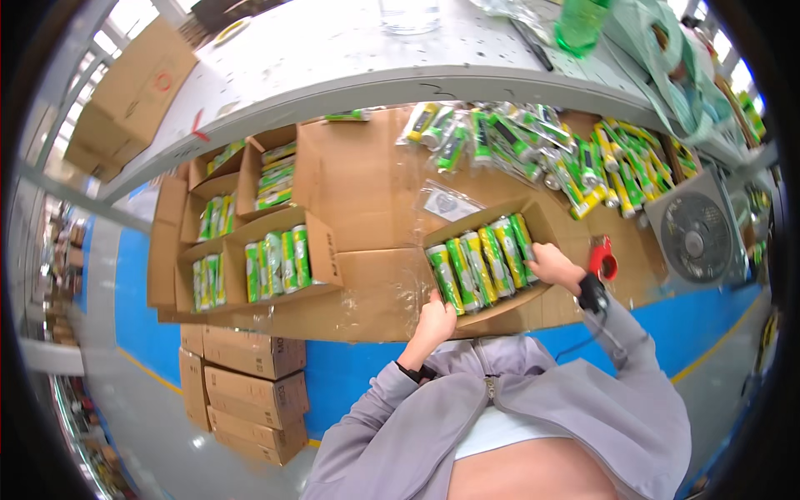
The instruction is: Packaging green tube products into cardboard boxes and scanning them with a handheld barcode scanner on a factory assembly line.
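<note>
An open cardboard box (546,218) lies on flattened cardboard in front of me, holding a row of several green, yellow and white cylinders (482,262). My left hand (437,320) grips the box's near left corner. My right hand (552,264) rests on the right end of the row, fingers on the last cylinder at the box's right wall. Both wrists wear dark bands and grey sleeves.
Several open boxes (275,258) with the same cylinders sit to the left. A loose pile of bagged cylinders (533,150) lies beyond. A red tape dispenser (603,257) and a square fan (696,235) are at right. Closed cartons (250,392) stack at lower left. A white table (333,58) spans overhead.
</note>
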{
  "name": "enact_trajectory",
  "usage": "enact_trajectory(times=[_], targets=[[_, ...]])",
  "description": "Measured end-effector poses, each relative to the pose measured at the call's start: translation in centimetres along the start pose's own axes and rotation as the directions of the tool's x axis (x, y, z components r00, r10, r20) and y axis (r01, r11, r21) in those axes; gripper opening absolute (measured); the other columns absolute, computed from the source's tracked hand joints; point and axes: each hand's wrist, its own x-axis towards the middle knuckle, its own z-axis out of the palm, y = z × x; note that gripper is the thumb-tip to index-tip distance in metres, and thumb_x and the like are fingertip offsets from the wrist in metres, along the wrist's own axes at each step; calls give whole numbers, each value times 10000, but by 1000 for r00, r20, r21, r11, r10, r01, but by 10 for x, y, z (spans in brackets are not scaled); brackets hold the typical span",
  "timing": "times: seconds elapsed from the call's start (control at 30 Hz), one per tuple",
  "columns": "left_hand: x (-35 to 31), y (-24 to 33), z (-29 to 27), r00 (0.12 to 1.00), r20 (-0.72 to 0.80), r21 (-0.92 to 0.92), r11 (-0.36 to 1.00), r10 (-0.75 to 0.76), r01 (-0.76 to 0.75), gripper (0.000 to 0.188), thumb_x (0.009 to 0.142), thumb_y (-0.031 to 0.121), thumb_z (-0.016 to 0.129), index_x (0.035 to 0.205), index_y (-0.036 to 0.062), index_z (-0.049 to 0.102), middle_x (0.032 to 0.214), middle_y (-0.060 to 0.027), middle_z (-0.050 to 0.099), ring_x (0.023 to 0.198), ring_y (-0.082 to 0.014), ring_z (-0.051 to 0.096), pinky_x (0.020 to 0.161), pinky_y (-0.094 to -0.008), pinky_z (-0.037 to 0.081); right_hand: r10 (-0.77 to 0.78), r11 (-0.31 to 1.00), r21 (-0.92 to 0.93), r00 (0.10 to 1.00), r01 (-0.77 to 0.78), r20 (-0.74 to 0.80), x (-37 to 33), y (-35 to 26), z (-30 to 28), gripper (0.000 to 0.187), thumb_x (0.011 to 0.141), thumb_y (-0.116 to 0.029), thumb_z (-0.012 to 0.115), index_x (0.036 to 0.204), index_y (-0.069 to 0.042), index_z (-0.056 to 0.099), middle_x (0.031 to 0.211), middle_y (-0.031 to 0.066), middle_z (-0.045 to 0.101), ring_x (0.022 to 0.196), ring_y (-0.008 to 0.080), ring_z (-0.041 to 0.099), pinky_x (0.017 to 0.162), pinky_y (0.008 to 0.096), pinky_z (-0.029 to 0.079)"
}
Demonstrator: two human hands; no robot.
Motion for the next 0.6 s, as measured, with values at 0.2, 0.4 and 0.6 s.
enact_trajectory(times=[0.2, 0.4, 0.6], targets=[[22, 13, -17, 987, -152, -102, 992, 58, -74, 281, 860, 125, 429, 1006, -88, 540, 742, -337, 591, 681, -439, 624, 684, -480, 510, 124, 987, 159, 563, 13, -817, -63, 22, -9, 486, 834, -212, 594, 1276, -67, 453, 1213, 124, 526, 1050, 235, 550, 769, 378, 454], [92, 47, -87, 993, -99, 3, 998, 62, -62, 299, 865, 259, 516, 999, 8, 608, 901, -236, 638, 853, -373, 631, 767, -449, 497, 35, -209, 973, 993, -99, 109, -27, -4, 31, 580, 867, -378, 556, 1362, -143, 368, 1367, 85, 418, 1219, 228, 442, 976, 411, 398], [59, 118, -196, 824, -447, -24, 916, 348, -400, 359, 888, 299, 560, 1032, -23, 622, 813, -151, 675, 728, -218, 664, 653, -336, 517, 12, -24, 999, 999, -30, 30, 30, -26, 58, 925, 847, -276, 548, 1449, -304, -154, 1421, 130, 287, 1218, 291, 422, 874, 416, 475]])
